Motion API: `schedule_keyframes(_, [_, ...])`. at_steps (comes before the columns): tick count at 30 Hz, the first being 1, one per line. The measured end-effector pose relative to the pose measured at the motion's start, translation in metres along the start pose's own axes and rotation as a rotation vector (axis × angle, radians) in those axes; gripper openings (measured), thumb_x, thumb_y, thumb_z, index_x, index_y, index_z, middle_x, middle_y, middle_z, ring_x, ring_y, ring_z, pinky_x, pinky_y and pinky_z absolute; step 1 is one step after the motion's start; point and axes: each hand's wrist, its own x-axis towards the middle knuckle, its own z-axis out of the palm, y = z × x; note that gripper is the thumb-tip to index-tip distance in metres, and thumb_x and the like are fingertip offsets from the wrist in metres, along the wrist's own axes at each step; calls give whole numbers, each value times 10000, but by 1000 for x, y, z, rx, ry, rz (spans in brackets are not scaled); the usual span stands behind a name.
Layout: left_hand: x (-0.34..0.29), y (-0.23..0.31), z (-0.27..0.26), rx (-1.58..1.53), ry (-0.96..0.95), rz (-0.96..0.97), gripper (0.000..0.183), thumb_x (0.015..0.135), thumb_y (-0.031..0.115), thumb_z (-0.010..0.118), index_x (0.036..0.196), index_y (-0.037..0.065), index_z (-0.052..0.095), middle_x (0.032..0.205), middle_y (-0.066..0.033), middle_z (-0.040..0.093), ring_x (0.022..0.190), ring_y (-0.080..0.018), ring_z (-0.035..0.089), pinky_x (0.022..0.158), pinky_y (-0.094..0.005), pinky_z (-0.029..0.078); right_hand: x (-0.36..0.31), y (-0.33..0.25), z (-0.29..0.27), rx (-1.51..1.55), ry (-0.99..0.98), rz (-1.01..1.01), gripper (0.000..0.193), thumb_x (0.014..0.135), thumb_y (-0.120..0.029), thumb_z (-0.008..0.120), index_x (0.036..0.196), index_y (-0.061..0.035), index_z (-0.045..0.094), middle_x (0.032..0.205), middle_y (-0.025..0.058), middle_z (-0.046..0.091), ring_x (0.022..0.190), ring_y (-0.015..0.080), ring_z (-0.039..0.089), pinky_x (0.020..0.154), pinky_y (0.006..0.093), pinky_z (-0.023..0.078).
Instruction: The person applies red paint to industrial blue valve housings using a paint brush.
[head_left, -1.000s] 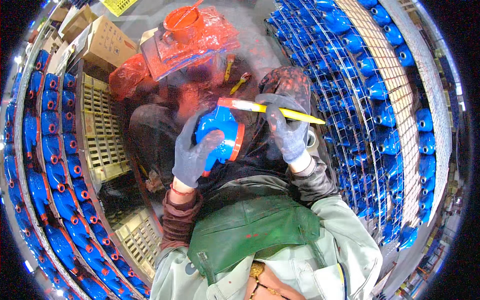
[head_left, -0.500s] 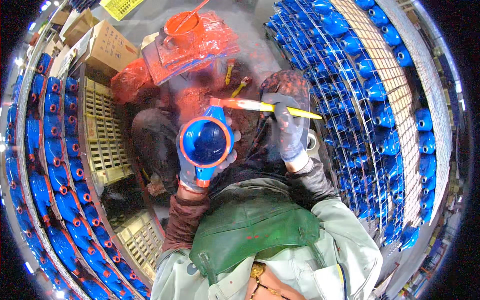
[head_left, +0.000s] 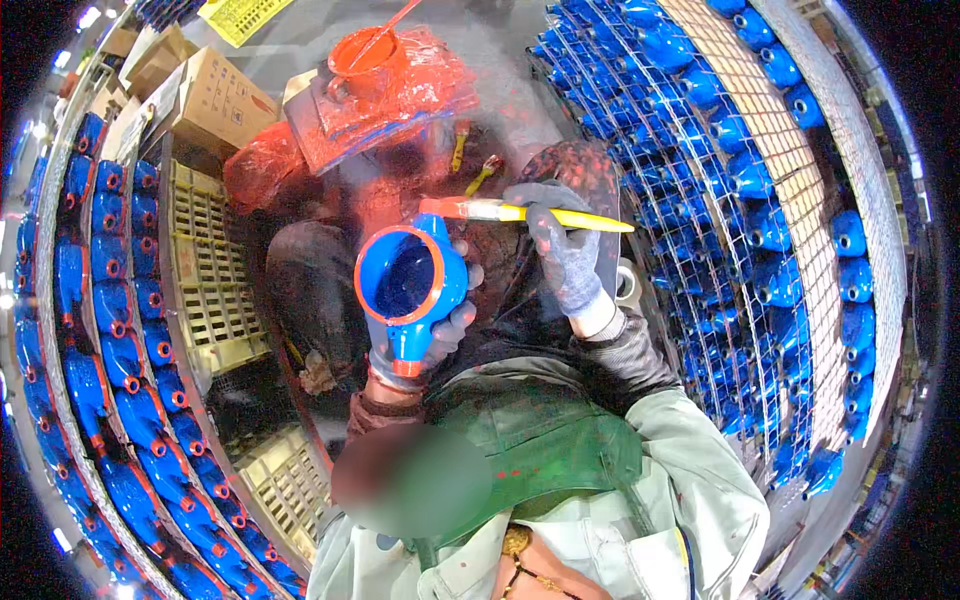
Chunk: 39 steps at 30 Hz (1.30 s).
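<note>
In my gloved left hand [head_left: 447, 338] is a blue water meter body [head_left: 453, 275], round and cup-shaped with two pipe ends and an orange-red rim. Its open side faces up and somewhat to the left. The lower pipe end is red at its tip. My gloved right hand [head_left: 568, 250] grips a paintbrush [head_left: 590, 221] with a yellow handle, held nearly level. Red paint coats its bristles, which meet the upper pipe end. Fingers of my left hand wrap the body from below and from the right side.
Ahead, a red paint bucket [head_left: 365, 52] with a stick stands on a paint-covered stack [head_left: 440, 85]. Cardboard boxes [head_left: 222, 100] and a cream slatted crate [head_left: 215, 265] are at left. Racks of blue bodies line both sides, with wire mesh [head_left: 700, 200] at right.
The meter body has turned, so its opening faces further left and more of its right side shows. The brush has shifted slightly left, its bristles still at the upper pipe end.
</note>
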Motion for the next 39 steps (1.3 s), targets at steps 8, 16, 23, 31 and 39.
schedule_keyframes(8, [1,2,-3,-319,-138,-66,801,821,398,668,1449,79,285,1383,-272,398,1006,-367,584,726,-420,563,-8,52,-28,188,114,121,149,889,-128,617,995,-33,663,1030,53,662,888,117,579,779,272,459])
schedule_keyframes(16, [-13,29,36,-257,-134,59,842,765,426,705,1405,30,326,1250,-222,485,1025,-330,589,779,-402,579,55,56,-8,111,192,225,306,853,-178,718,1081,-1,617,1012,67,641,908,156,577,814,298,465])
schedule_keyframes(23, [-94,35,117,964,554,1113,557,944,468,449,1276,24,505,1141,-133,637,905,-259,663,773,-382,572,96,116,1,52,-98,160,343,889,-96,656,1206,-3,559,1035,42,620,806,117,588,722,249,497])
schedule_keyframes(31, [-208,22,299,1634,833,1436,698,838,378,664,1356,-3,394,1210,-134,566,1029,-211,600,911,-360,491,75,112,19,152,-306,331,267,941,-227,592,1083,-6,641,895,36,638,577,70,466,488,217,351])
schedule_keyframes(39, [-266,233,450,2148,1580,1615,590,767,194,791,1240,35,475,1050,-144,636,823,-191,655,724,-319,556,73,138,15,131,-159,388,224,931,-220,618,1044,-27,631,775,-3,571,572,47,471,490,213,349])
